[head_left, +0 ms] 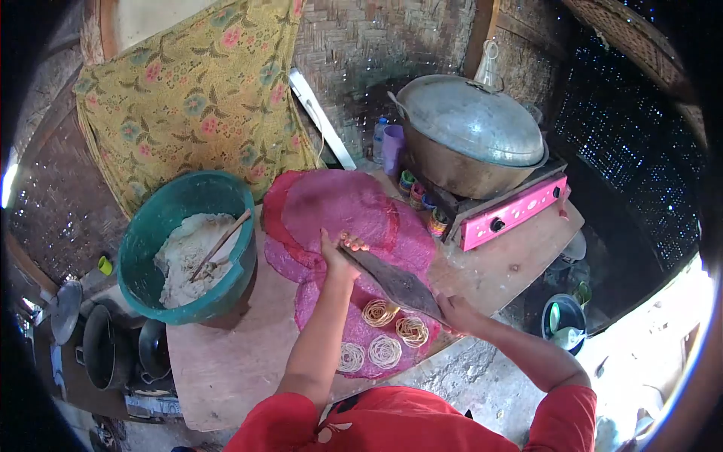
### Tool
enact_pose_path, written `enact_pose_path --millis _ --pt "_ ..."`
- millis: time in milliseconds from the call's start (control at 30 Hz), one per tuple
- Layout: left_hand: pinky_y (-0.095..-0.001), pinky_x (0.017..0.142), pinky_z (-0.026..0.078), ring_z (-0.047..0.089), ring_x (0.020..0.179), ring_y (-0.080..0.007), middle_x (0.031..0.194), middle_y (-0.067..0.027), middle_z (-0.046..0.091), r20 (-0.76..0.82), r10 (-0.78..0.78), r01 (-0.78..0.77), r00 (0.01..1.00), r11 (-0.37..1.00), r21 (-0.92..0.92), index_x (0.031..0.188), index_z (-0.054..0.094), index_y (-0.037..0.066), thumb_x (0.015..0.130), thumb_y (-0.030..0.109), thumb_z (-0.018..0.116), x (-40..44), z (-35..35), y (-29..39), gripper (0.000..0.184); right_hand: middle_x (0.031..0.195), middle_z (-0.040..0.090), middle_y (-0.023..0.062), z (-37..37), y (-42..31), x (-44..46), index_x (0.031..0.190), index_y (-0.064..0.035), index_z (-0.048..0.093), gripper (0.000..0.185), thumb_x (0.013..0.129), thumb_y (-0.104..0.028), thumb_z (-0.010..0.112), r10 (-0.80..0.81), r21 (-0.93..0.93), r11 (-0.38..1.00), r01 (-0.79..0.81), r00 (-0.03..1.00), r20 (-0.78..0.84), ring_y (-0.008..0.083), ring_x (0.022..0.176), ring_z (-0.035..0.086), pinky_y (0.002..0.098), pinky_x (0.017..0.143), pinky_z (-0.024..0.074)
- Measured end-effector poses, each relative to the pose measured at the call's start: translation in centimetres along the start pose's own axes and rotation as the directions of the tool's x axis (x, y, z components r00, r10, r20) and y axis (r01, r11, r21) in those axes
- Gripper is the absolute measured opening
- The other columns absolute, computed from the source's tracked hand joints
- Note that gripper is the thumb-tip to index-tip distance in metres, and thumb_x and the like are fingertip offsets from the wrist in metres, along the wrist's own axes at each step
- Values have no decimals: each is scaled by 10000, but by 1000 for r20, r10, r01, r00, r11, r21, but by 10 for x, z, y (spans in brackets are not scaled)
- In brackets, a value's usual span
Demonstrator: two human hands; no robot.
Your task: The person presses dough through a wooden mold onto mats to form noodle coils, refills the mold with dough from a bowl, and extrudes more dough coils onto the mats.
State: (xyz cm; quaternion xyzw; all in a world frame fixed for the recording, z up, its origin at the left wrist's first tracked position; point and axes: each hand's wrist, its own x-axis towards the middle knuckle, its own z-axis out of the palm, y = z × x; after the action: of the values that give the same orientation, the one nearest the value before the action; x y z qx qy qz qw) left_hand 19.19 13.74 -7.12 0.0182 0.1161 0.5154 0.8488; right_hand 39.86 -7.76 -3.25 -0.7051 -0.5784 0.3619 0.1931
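My left hand (pixel 343 252) grips the far end of a long dark board (pixel 403 285) with a rounded bulge in its middle. The near right end of it is in my right hand (pixel 458 315). The board slants over the table, and its underside is hidden. Just below it, coiled strands of dough lie on pink mesh sheets (pixel 331 203): a yellowish coil (pixel 379 313), another yellowish coil (pixel 412 331), a white coil (pixel 385 352) and a paler coil (pixel 351 357).
At left stands a green basin (pixel 135 264) with white dough (pixel 197 256) and a wooden stick (pixel 220 245). A large lidded pot (pixel 467 151) sits on a pink-fronted stove (pixel 516 212). A purple cup (pixel 392 149) is behind; a dark bucket (pixel 563 320) stands right of the table.
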Motion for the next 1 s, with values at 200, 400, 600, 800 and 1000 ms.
enact_pose_path --millis 200,400,600,800,1000 --pt "-488 1058 212 439 1212 -258 1105 -180 597 -108 -172 161 979 335 929 1245 511 89 852 737 68 -49 -9 -5 877 459 459 34 -19 -30 -32 638 -49 551 751 920 -640 184 249 260 923 -284 955 160 146 332 409 300 332 341" --pt "-482 1120 39 298 1343 -279 1308 -180 505 -156 -402 140 902 -70 988 1413 333 77 867 716 53 -89 -33 -27 886 450 455 32 -32 -30 -43 628 -59 535 777 920 -651 124 190 292 923 -250 957 221 135 331 423 287 331 345" --pt "-356 929 321 485 1020 -172 1125 -116 575 -195 -393 203 899 -20 979 1330 425 52 915 665 164 -87 -30 -33 785 542 534 95 -13 -9 -17 729 3 596 734 945 -581 206 202 329 910 -251 963 177 199 420 516 338 412 422" --pt "-325 970 299 490 1066 -146 1106 -90 625 -278 -485 275 829 -79 958 1231 553 22 898 691 136 -74 -37 -33 855 569 544 117 -7 -4 -12 730 31 603 779 931 -615 216 206 318 924 -213 977 56 228 457 540 357 454 451" --pt "-332 1065 232 449 1198 -156 1204 -91 606 -245 -441 240 864 -67 968 1274 511 -13 897 687 93 -72 -35 -42 899 510 483 61 -18 0 -20 652 -40 530 758 903 -677 204 225 396 892 -218 974 29 161 392 477 307 388 409"
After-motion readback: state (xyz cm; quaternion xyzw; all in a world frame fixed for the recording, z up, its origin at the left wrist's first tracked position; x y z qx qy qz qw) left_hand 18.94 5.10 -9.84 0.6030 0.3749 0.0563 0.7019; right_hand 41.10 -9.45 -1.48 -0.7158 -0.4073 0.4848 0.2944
